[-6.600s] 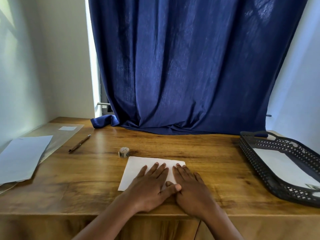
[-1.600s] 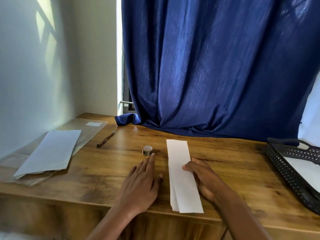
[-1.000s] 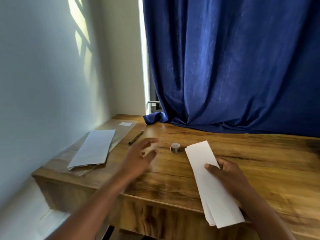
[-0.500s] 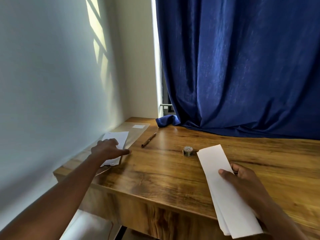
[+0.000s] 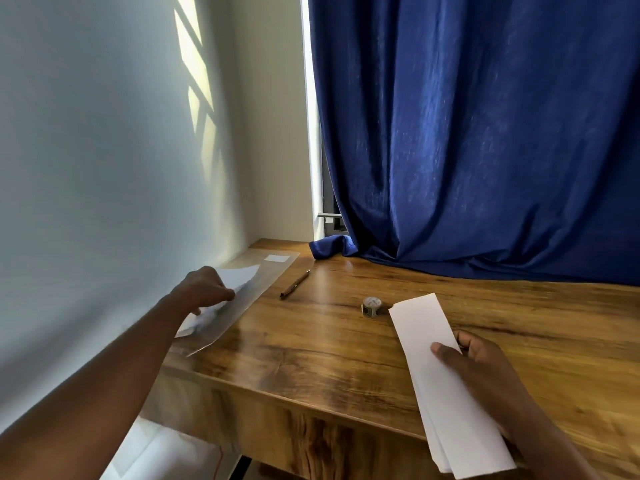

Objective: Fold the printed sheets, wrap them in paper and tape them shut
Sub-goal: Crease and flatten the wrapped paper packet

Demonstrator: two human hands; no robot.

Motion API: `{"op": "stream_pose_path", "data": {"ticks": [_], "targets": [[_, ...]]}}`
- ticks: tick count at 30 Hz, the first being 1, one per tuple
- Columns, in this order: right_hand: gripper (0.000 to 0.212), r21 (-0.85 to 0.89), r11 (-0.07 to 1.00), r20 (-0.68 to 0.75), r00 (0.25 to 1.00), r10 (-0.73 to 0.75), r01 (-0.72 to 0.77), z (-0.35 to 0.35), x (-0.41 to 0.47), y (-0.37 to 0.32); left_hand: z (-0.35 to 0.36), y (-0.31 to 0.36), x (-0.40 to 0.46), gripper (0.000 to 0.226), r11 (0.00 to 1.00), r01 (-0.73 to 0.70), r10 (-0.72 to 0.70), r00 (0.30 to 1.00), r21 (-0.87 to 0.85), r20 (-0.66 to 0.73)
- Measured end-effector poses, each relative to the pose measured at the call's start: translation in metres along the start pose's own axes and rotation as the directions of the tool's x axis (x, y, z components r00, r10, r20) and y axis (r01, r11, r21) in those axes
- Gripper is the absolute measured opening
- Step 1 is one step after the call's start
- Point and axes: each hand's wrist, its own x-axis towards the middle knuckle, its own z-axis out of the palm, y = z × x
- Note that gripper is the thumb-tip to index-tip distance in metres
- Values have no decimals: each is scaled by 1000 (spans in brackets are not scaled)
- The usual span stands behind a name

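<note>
My right hand (image 5: 485,372) grips the folded white sheets (image 5: 440,379), a long narrow strip held over the wooden table's (image 5: 329,348) front edge, thumb on top. At the far left my left hand (image 5: 204,289) pinches a white paper sheet (image 5: 239,277) that lies on a clear plastic sleeve (image 5: 242,303) by the wall; the sheet's near edge looks lifted and blurred. A small roll of tape (image 5: 372,305) stands on the table just beyond the folded strip's far end.
A pen (image 5: 294,285) lies between the plastic sleeve and the tape roll. A small white label (image 5: 277,258) sits at the sleeve's far end. A blue curtain (image 5: 478,133) hangs behind the table, its hem on the tabletop. The wall runs close along the left.
The view has swung left. My left hand reached across to the white sheet by the wall, took hold of it and is lifting its edge. My right hand keeps holding the folded strip.
</note>
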Motion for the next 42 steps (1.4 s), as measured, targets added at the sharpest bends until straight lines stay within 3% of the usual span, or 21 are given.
{"op": "stream_pose_path", "data": {"ticks": [4, 7, 9, 10, 13, 17, 19, 22, 26, 29, 31, 33, 35, 36, 37, 39, 41, 42], "targets": [[33, -19, 1000, -10, 1000, 2, -2, -1, 2, 6, -34, -2, -14, 24, 991, -97, 73, 967, -89, -245], [63, -14, 998, 7, 998, -56, 56, -5, 4, 8, -65, 3, -33, 29, 956, -218, 104, 879, -199, -466], [70, -8, 993, 16, 993, -117, 117, -6, 4, 8, -77, 13, -50, 16, 845, -406, 146, 801, -348, -580], [63, 21, 990, 20, 990, -141, 141, -6, 1, 6, -80, 21, -62, 9, 748, -483, 142, 787, -455, -601], [33, 68, 985, 50, 986, -161, 157, -5, -4, 3, -69, 49, -101, 4, 412, -545, 111, 825, -730, -554], [29, 57, 993, 102, 989, -111, 106, -5, -13, -2, -20, 90, -153, 11, 33, -368, 100, 926, -929, -363], [29, 60, 993, 94, 990, -108, 102, -8, -16, -4, 13, 109, -179, 9, -70, -239, 129, 960, -968, -247], [16, 149, 984, 85, 991, -108, 94, -12, -25, -13, 58, 133, -214, 16, -127, -73, 207, 973, -989, -98], [52, 245, 966, 135, 983, -121, 85, -15, -30, -11, 97, 148, -234, 27, -135, 123, 263, 961, -983, 84], [42, 300, 953, 164, 981, -102, 49, -19, -29, -10, 113, 146, -235, 36, -30, 191, 295, 940, -981, 174], [30, 318, 948, 177, 982, -71, 12, -21, -27, -8, 113, 139, -236, 40, 126, 219, 355, 901, -968, 250], [29, 325, 946, 180, 983, -45, -16, -23, -25, -8, 105, 133, -238, 43, 385, 235, 414, 820, -893, 394], [36, 313, 950, 173, 984, -35, -21, -21, -22, -7, 93, 127, -241, 45, 711, 102, 479, 654, -696, 585], [39, 295, 955, 171, 985, -31, -21, -19, -22, -7, 90, 125, -241, 42, 791, -29, 503, 598, -611, 624], [40, 272, 962, 172, 985, -32, -16, -18, -21, -7, 87, 124, -242, 36, 807, -152, 540, 581, -570, 609], [41, 241, 970, 186, 982, -42, -4, -15, -20, -7, 84, 123, -240, 31, 731, -351, 646, 633, -585, 427], [41, 234, 972, 204, 978, -49, 0, -13, -20, -8, 84, 126, -233, 51, 620, -586, 742, 654, -522, 148], [39, 224, 975, 205, 977, -52, 5, -12, -21, -9, 83, 130, -228, 69, 585, -694, 778, 626, -419, 50]]}}
